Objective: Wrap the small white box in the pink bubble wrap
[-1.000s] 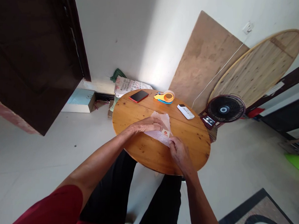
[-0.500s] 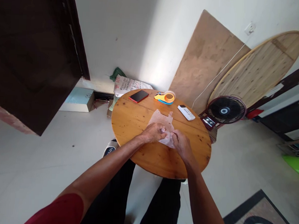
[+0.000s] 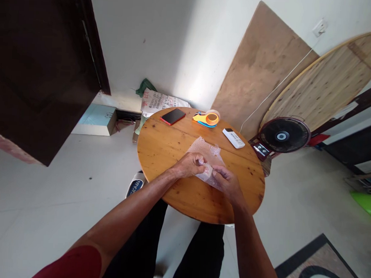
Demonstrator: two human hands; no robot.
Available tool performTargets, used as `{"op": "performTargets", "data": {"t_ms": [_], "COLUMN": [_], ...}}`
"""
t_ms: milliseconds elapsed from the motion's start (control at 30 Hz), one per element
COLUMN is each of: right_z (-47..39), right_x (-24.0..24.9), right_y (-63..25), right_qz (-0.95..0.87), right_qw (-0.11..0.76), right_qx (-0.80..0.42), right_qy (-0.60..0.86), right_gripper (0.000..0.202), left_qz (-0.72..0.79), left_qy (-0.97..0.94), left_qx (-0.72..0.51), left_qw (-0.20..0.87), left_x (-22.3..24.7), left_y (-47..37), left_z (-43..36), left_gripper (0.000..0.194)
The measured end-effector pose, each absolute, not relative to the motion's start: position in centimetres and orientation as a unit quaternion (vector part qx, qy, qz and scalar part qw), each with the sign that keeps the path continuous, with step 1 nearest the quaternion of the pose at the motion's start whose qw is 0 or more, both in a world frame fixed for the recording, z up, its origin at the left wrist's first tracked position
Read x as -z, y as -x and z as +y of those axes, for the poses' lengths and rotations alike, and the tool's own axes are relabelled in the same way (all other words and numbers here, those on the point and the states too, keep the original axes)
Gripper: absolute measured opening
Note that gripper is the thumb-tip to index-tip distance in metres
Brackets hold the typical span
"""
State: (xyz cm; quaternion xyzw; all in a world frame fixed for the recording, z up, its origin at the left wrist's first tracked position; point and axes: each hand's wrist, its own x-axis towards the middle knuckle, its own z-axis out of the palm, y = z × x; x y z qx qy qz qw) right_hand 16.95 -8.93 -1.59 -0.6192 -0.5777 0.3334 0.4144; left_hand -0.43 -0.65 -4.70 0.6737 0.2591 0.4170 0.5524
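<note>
Honey-coloured wood fills the middle of the picture: a round table [image 3: 171, 187] at which a seated person works with both bare hands. At far left a dark door [image 3: 38, 67] hangs open above a pale box [image 3: 95, 119] on the floor. On the table's far side, from left to right, lie a red phone [image 3: 173, 116], a yellow and orange tape dispenser [image 3: 206, 118] and a white remote [image 3: 233, 138].

The left hand [image 3: 189, 164] is closed, fingers curled onto the near edge of a sheet of bubble wrap [image 3: 207, 150]. The right hand [image 3: 226, 181] meets it from the other side, thumb and fingers pinched on the same bunched edge. The wrap lies at the table's centre, its far half flat on the wood, its near half gathered between the hands. Whether anything sits inside the fold cannot be told.

To fold well, it seems wise that both hands keep the edge taut and press the plastic down evenly, since slack wrap would spring open.

A second earlier the hands were apart, the left flat on the sheet, and a small white item with an orange mark lay exposed on it; now the hands are together and that item is out of sight. At right a black fan [image 3: 280, 135] stands before leaning wooden boards [image 3: 329, 79].
</note>
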Motion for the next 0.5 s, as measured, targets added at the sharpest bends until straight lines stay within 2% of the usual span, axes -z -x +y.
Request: {"op": "performTargets", "data": {"t_ms": [300,500], "right_z": [-9.4,-9.1], "right_x": [2.6,3.6], "right_y": [-16.3,-16.4], "right_qz": [-0.495,-0.489], "right_qw": [0.495,0.510], "right_qx": [-0.313,-0.323], "right_qy": [0.642,0.630], "right_gripper": [0.028,0.032], "left_qz": [0.285,0.279], "left_qy": [-0.683,-0.674], "left_qx": [-0.402,-0.394], "left_qw": [0.540,0.559], "left_x": [4.0,4.1], "left_y": [0.6,0.7], "left_z": [-0.8,-0.8], "left_gripper": [0.014,0.015]}}
